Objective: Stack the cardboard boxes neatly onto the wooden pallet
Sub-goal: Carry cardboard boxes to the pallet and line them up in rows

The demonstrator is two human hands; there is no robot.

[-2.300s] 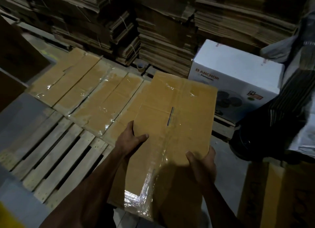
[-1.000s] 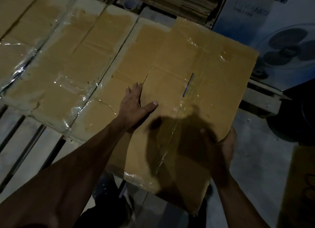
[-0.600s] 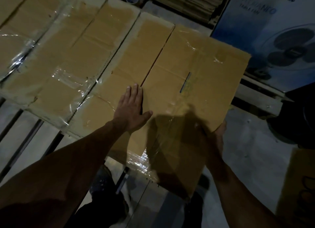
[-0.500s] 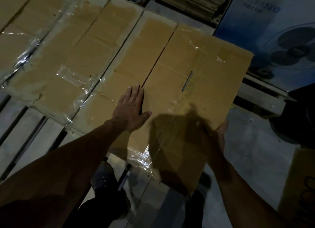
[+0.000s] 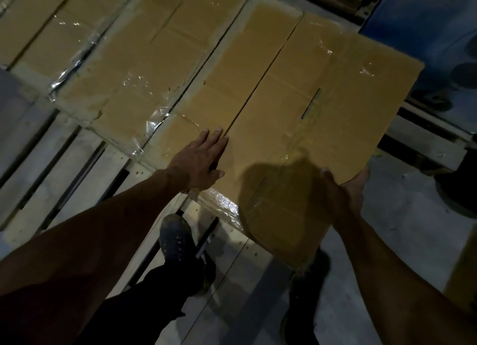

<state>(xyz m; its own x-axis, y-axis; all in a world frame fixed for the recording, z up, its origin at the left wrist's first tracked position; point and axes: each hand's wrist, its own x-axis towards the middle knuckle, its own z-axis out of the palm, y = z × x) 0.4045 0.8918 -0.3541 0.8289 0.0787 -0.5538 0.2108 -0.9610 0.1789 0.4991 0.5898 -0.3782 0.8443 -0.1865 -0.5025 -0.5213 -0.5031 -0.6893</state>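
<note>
Head view: left hand (image 5: 198, 161) flat, right hand (image 5: 346, 189) gripping cardboard box (image 5: 309, 127) on pallet (image 5: 85, 169).

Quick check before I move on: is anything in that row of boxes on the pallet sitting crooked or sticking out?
Yes. The rightmost cardboard box juts nearer than the neighbouring box, past the wooden pallet edge. The right hand grips its near corner; the left hand lies flat over the seam.

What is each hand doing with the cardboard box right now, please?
Left hand: open, flat on the cardboard box.
Right hand: gripping the box's near right edge.
</note>
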